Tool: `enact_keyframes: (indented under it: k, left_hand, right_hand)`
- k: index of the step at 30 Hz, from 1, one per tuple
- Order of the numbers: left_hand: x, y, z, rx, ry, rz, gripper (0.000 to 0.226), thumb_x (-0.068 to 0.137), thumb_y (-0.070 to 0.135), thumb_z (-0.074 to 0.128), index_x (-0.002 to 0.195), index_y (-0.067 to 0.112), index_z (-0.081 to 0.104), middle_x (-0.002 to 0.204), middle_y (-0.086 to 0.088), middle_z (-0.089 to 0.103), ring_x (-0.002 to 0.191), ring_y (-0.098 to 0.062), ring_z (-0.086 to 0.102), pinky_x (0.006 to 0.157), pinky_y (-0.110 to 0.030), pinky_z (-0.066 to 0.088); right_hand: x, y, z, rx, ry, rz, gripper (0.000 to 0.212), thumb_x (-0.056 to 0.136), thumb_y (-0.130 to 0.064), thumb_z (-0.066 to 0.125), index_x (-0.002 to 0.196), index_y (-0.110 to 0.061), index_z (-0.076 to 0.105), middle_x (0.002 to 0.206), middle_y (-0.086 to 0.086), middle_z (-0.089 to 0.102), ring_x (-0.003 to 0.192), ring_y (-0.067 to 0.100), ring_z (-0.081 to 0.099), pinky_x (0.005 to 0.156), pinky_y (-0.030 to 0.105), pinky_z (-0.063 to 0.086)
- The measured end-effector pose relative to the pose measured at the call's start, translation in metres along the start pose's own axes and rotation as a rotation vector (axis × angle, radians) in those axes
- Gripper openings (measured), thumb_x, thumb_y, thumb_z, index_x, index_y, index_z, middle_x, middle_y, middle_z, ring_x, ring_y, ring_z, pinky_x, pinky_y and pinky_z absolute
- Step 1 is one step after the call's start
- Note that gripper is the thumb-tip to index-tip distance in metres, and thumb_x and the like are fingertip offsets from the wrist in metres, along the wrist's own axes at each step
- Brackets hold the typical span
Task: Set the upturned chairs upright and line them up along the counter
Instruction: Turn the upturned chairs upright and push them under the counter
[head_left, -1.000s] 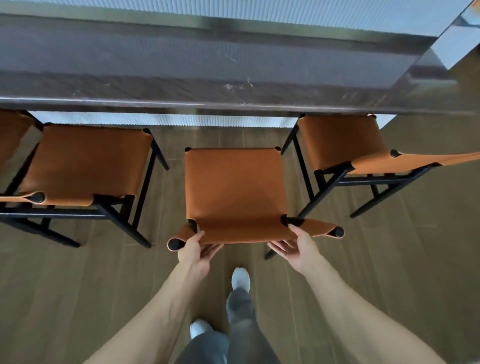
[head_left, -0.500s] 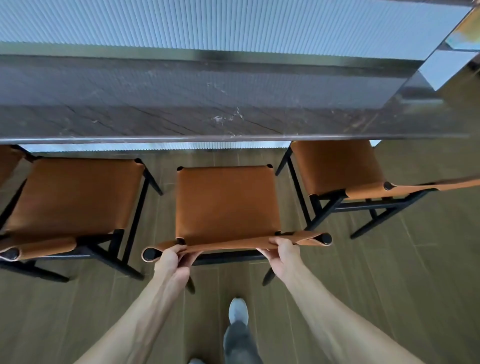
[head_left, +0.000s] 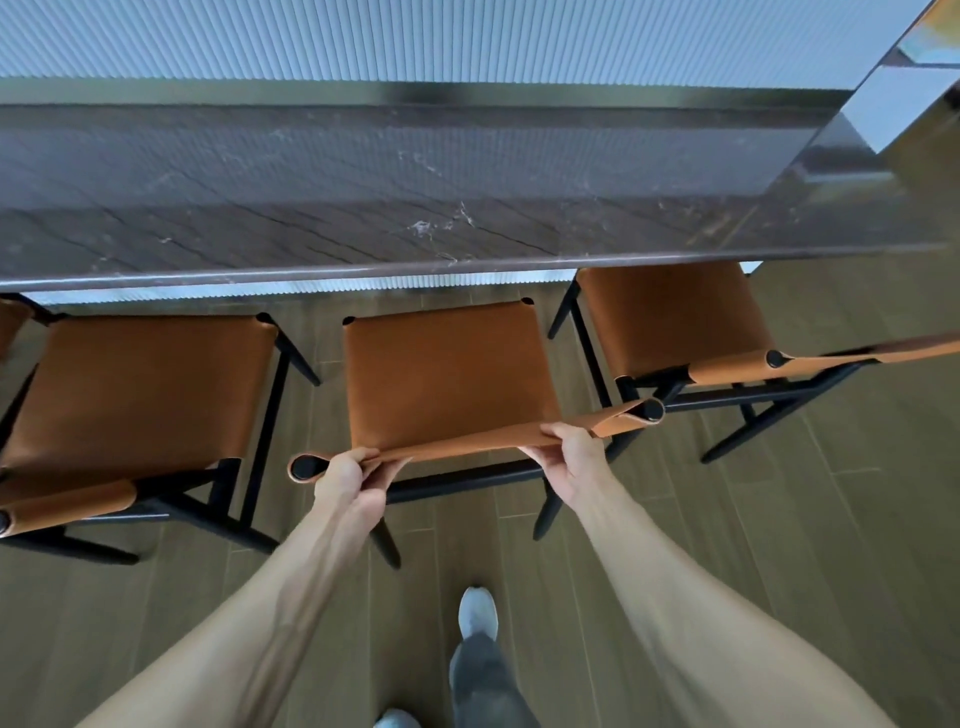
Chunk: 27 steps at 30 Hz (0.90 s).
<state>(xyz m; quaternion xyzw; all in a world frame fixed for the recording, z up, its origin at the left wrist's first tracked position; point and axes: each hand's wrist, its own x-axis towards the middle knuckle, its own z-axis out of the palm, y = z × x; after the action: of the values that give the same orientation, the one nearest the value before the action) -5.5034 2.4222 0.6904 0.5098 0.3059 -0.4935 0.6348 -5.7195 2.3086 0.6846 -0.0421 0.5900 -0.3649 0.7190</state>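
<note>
looking down from head height onto a wood-plank floor (head_left: 779, 545) and a long dark stone counter (head_left: 363, 208) running across the upper half, backed by a pale ribbed wall (head_left: 415, 36). standing upright along the counter's near edge, three tan leather chairs with black frames. sitting to the left, the left chair (head_left: 140, 384), its front legs close to the counter edge. tucked partly beneath the counter overhang on the right, the right chair (head_left: 670, 317), its leather backrest strap stretching off toward the right edge. standing between them and slightly apart from each, the middle chair (head_left: 447, 374), seat facing up, front edge just short of the counter, all visible legs on the floor. peeking in at the far left edge, a sliver of a fourth seat (head_left: 10, 322). reaching forward from the bottom corners, two bare forearms. gripping the middle chair's leather backrest strap (head_left: 467, 441) near its left looped end, the left hand (head_left: 353, 478), fingers curled under and thumb on top. clamped on the same strap nearer its right looped end, the right hand (head_left: 571, 452), fingers wrapped over the top edge. showing below between the arms, a grey trouser leg (head_left: 483, 680) and a pale shoe (head_left: 478, 613), plus the toe of a second shoe (head_left: 395, 719) at the bottom edge.
</note>
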Motion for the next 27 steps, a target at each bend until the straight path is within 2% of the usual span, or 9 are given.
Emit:
enact_keyframes:
  k: [5, 8, 12, 15, 17, 19, 21, 24, 27]
  left_hand:
    - [0.031, 0.041, -0.033, 0.105, 0.030, 0.047, 0.021, 0.097, -0.014, 0.041, 0.084, -0.001, 0.052, 0.109, -0.028, 0.059, 0.120, -0.045, 0.057, 0.103, -0.053, 0.048]
    - [0.045, 0.054, -0.043, 0.098, 0.043, 0.081, 0.020, 0.094, -0.016, 0.044, 0.085, -0.001, 0.053, 0.095, -0.024, 0.061, 0.113, -0.042, 0.060, 0.091, -0.053, 0.051]
    - [0.045, 0.036, -0.029, 0.037, 0.020, 0.064, 0.020, 0.093, -0.019, 0.044, 0.087, -0.002, 0.052, 0.099, -0.024, 0.062, 0.106, -0.041, 0.061, 0.092, -0.055, 0.053]
    - [0.051, 0.019, -0.016, -0.008, 0.010, 0.053, 0.024, 0.091, -0.020, 0.046, 0.101, 0.001, 0.053, 0.114, -0.026, 0.059, 0.111, -0.043, 0.060, 0.065, -0.036, 0.061]
    - [0.057, 0.020, -0.001, -0.011, -0.002, 0.068, 0.030, 0.091, -0.020, 0.046, 0.110, 0.002, 0.053, 0.113, -0.027, 0.059, 0.107, -0.043, 0.062, 0.081, -0.043, 0.061]
    - [0.065, 0.025, 0.008, 0.012, 0.006, 0.101, 0.022, 0.093, -0.018, 0.045, 0.101, 0.000, 0.053, 0.100, -0.026, 0.061, 0.095, -0.041, 0.065, 0.097, -0.055, 0.053]
    - [0.071, 0.033, 0.021, 0.015, -0.002, 0.109, 0.020, 0.093, -0.017, 0.045, 0.092, 0.002, 0.051, 0.097, -0.024, 0.060, 0.099, -0.041, 0.065, 0.092, -0.056, 0.054]
    - [0.078, 0.038, 0.037, 0.017, -0.002, 0.096, 0.019, 0.095, -0.015, 0.046, 0.087, 0.003, 0.050, 0.112, -0.027, 0.059, 0.108, -0.045, 0.065, 0.074, -0.052, 0.061]
    - [0.081, 0.042, 0.051, 0.008, 0.009, 0.085, 0.017, 0.095, -0.012, 0.047, 0.087, 0.003, 0.050, 0.108, -0.025, 0.061, 0.096, -0.042, 0.069, 0.080, -0.052, 0.061]
  right_hand:
    - [-0.007, 0.060, 0.018, 0.077, 0.040, 0.047, 0.046, 0.089, 0.022, 0.052, 0.126, -0.005, 0.047, 0.130, 0.025, 0.059, 0.098, 0.038, 0.066, 0.066, 0.047, 0.059]
    - [0.000, 0.078, 0.027, 0.080, 0.054, 0.062, 0.052, 0.088, 0.021, 0.054, 0.130, -0.008, 0.045, 0.128, 0.023, 0.059, 0.096, 0.037, 0.066, 0.071, 0.046, 0.060]
    - [0.015, 0.055, 0.029, 0.005, 0.045, 0.029, 0.058, 0.091, 0.019, 0.052, 0.142, -0.007, 0.041, 0.135, 0.024, 0.057, 0.109, 0.042, 0.064, 0.076, 0.049, 0.060]
    - [0.034, 0.032, 0.025, 0.007, 0.057, 0.015, 0.050, 0.091, 0.021, 0.049, 0.133, -0.004, 0.043, 0.135, 0.028, 0.055, 0.111, 0.043, 0.063, 0.091, 0.056, 0.055]
    - [0.044, 0.024, 0.035, 0.001, 0.040, 0.006, 0.056, 0.090, 0.022, 0.048, 0.139, -0.005, 0.040, 0.136, 0.029, 0.055, 0.114, 0.045, 0.062, 0.093, 0.059, 0.054]
    - [0.053, 0.018, 0.045, -0.007, 0.041, -0.008, 0.061, 0.090, 0.022, 0.047, 0.144, -0.004, 0.037, 0.137, 0.028, 0.054, 0.117, 0.046, 0.061, 0.092, 0.060, 0.054]
    - [0.062, 0.013, 0.056, -0.006, 0.023, -0.011, 0.061, 0.090, 0.022, 0.047, 0.144, -0.004, 0.037, 0.138, 0.028, 0.054, 0.117, 0.046, 0.061, 0.092, 0.060, 0.054]
    - [0.076, 0.004, 0.072, -0.010, 0.025, -0.011, 0.058, 0.089, 0.021, 0.047, 0.141, -0.005, 0.040, 0.135, 0.027, 0.056, 0.115, 0.047, 0.062, 0.094, 0.062, 0.054]
    - [0.084, -0.002, 0.079, -0.028, 0.022, 0.006, 0.053, 0.090, 0.018, 0.049, 0.135, -0.009, 0.044, 0.130, 0.024, 0.060, 0.107, 0.046, 0.066, 0.090, 0.063, 0.056]
